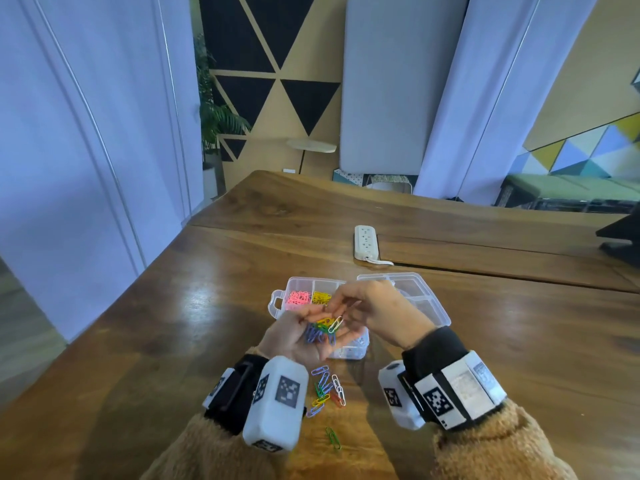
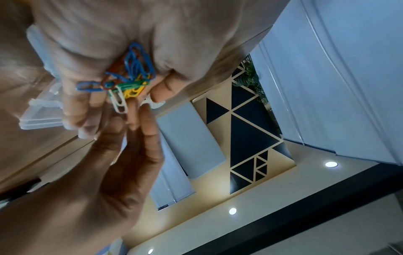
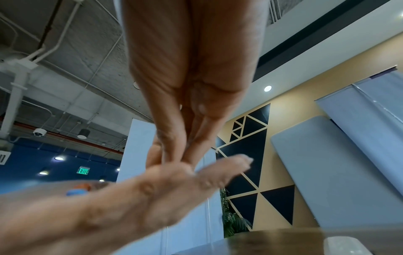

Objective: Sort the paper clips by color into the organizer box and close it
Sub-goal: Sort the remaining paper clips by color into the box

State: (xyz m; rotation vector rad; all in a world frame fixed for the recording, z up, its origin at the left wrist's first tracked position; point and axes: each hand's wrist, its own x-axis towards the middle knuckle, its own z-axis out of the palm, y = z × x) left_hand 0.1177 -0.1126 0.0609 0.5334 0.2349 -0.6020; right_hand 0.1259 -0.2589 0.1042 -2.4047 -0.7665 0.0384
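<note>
The left hand [image 1: 298,337] is turned palm up above the near edge of the organizer box [image 1: 349,351], its fingers cupped loosely under a tangle of mixed paper clips [image 1: 320,332], blue, green, yellow and orange among them. The right hand [image 1: 374,310] comes in from the right and slightly beyond, its fingertips [image 2: 133,112] drawn together over the far edge of that handful, right at a white clip [image 1: 336,323] that sticks out of the pile. That clip's long axis runs from the palm out toward the left fingertips, and in the head view it slants up to the right, so its free end points straight at the right hand, which is the nearer and only free hand. From the left wrist view the right fingertips appear to touch or lightly pinch the white clip, though blur makes it hard to say whether the pinch has closed. The box lies open just beyond and beneath the hands, lid [image 1: 415,289] swung out to the right, with pink clips [image 1: 298,299] and yellow clips [image 1: 322,297] already in adjoining far compartments. A loose pile of unsorted clips [image 1: 327,389] lies on the table [image 1: 173,306] between the wrists, and a single green clip [image 1: 333,438] lies apart, nearer the person. Sorting looks well short of done.
</note>
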